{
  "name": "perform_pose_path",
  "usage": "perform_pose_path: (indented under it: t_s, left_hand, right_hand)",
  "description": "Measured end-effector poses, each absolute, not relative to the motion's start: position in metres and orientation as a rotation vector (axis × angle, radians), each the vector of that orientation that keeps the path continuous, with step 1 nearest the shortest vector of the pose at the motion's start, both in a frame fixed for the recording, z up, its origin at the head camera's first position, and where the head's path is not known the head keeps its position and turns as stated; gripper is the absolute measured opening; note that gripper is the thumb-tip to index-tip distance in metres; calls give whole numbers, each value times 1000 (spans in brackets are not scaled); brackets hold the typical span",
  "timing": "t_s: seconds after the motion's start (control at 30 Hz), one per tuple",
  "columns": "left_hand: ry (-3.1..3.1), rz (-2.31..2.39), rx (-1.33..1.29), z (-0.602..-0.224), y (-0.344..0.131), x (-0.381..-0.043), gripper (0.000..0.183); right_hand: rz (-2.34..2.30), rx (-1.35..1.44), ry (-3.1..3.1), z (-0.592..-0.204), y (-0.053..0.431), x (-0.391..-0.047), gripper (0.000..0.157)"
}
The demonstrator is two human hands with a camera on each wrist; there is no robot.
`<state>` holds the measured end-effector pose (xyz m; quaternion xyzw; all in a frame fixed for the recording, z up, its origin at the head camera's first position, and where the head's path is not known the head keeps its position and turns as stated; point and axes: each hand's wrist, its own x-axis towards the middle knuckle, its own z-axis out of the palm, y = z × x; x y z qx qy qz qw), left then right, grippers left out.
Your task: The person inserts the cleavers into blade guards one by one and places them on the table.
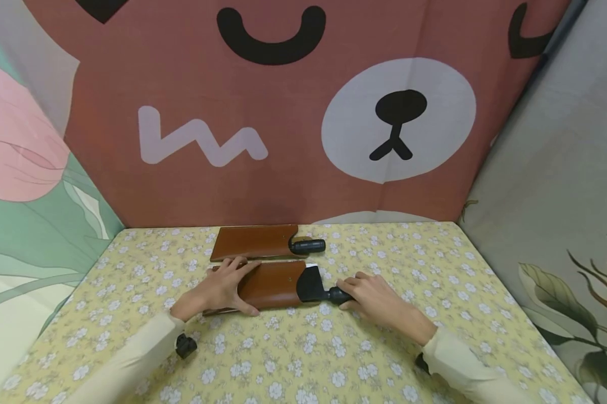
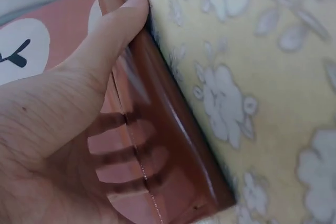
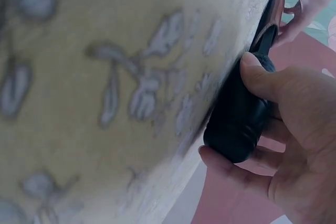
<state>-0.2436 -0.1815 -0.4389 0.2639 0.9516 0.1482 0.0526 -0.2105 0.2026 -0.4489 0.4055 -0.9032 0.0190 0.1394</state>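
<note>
In the head view, a cleaver (image 1: pixel 310 285) lies flat with its blade mostly inside a brown leather sheath (image 1: pixel 273 283). A dark part of the blade and a pale sliver show at the sheath's right end. My left hand (image 1: pixel 227 286) spans the sheath's left part, thumb at the near edge and fingers at the far edge, holding it. With thumb and fingers my right hand (image 1: pixel 376 297) grips the black handle (image 3: pixel 236 116). In the left wrist view, the thumb lies along the sheath's glossy edge (image 2: pixel 173 119).
Just behind lies a second brown sheath (image 1: pixel 252 242) with a black handle (image 1: pixel 308 246) sticking out to the right. A yellow floral cloth (image 1: pixel 293 359) covers the table. Printed fabric walls (image 1: pixel 283 191) stand at the back and both sides.
</note>
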Motion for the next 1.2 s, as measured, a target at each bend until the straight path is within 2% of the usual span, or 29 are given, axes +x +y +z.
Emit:
perform_pose_path:
  t_s: [0.33,0.9,1.2]
  left_hand:
    - [2903,507,776,-440,-172,-248,121]
    - [2904,513,786,-440,-173,-250,118]
    - [2901,459,847,-435,-175,-252,116]
  right_hand:
    - [97,1184,-2613,-449,194,-210,42]
    - [128,1235,-2609,-436,192,-216,42]
    - [193,1202,-2662,-431,198,-220,47]
